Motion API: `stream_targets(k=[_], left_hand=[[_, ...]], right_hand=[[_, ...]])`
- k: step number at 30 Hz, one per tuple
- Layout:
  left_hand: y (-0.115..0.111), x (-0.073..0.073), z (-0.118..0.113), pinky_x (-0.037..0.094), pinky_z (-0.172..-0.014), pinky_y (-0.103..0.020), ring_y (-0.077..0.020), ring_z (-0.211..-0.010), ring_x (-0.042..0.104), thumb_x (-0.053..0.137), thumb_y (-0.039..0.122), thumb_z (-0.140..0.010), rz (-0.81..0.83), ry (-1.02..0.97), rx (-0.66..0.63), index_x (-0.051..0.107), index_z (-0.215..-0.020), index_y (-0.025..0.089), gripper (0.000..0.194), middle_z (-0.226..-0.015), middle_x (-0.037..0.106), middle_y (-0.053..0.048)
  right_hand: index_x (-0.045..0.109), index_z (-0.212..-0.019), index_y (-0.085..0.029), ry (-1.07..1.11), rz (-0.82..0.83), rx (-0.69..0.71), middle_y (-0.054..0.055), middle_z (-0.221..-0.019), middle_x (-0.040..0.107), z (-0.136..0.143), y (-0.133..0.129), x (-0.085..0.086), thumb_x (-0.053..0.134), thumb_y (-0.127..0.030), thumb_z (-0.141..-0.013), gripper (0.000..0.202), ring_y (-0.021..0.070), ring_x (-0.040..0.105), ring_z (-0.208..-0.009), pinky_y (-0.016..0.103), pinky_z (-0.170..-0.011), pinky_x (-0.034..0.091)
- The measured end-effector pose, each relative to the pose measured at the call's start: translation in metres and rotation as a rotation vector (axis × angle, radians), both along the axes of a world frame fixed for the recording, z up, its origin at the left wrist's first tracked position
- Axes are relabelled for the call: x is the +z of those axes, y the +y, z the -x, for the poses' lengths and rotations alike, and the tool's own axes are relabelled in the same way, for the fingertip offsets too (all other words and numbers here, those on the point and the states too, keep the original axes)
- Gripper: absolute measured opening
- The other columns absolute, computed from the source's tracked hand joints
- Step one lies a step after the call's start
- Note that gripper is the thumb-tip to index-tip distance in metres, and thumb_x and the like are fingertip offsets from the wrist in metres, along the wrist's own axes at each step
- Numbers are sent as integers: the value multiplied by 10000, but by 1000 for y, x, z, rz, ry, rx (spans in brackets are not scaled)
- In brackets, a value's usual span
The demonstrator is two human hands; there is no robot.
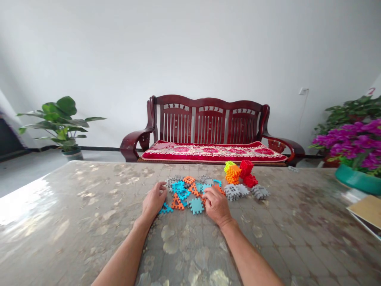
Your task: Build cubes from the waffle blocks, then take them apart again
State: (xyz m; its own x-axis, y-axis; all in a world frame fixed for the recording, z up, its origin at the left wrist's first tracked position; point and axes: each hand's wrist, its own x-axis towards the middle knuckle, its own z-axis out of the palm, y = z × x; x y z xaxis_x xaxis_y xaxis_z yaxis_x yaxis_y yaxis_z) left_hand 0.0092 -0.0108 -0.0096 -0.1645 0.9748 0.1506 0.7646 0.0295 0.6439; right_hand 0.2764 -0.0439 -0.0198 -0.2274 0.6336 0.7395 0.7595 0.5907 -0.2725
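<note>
A loose pile of blue, orange, teal and grey interlocking pieces lies on the table, with a teal square piece at its near edge. At the pile's left side rests my left hand, fingers apart and holding nothing, beside a blue triangular piece. My right hand reaches over the pile's right side, its fingers bent down among orange and teal pieces; whether it grips one is hidden. Orange triangular pieces and blue pieces lie between the hands.
Right of the pile stand stacked grey pieces, an orange stack, a yellow-green stack and red stacks. A teal flower pot and a book sit at the table's right. Behind is a wooden bench.
</note>
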Motion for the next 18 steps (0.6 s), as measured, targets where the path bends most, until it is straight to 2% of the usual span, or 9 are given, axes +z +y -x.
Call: stream_targets(k=[7,12,15,18], left_hand=[[4,-7,5,474,-753,-236,-151,-871,671,459,258,-861,-64,-131,42,565,-1181,219,339,-1025,712,-23],[11,-13,9,469,-736,-217,-143,-844,668,471,222,-833,-37,-165,40,581,-1171,184,358,-990,713,-32],[17,-10,10,458,-715,-205,-144,-835,668,465,220,-837,31,-110,47,615,-1145,172,346,-924,723,-36],[28,0,9,444,-647,-204,-149,-772,675,429,261,-867,93,-62,76,644,-1099,161,333,-869,730,-46]], right_hand=[[659,-775,-218,39,-2,-13,38,-893,664,-2,1,-3,423,13,-712,337,165,608,-878,272,-811,480],[662,-771,-224,69,8,-12,29,-875,667,-3,2,-2,426,6,-712,335,162,610,-870,270,-810,477],[664,-755,-227,88,11,-16,27,-870,669,-4,2,-2,432,-2,-716,325,162,610,-870,269,-818,475],[660,-747,-226,99,7,-18,27,-873,670,-4,2,-2,428,-2,-719,324,159,614,-863,265,-820,475]])
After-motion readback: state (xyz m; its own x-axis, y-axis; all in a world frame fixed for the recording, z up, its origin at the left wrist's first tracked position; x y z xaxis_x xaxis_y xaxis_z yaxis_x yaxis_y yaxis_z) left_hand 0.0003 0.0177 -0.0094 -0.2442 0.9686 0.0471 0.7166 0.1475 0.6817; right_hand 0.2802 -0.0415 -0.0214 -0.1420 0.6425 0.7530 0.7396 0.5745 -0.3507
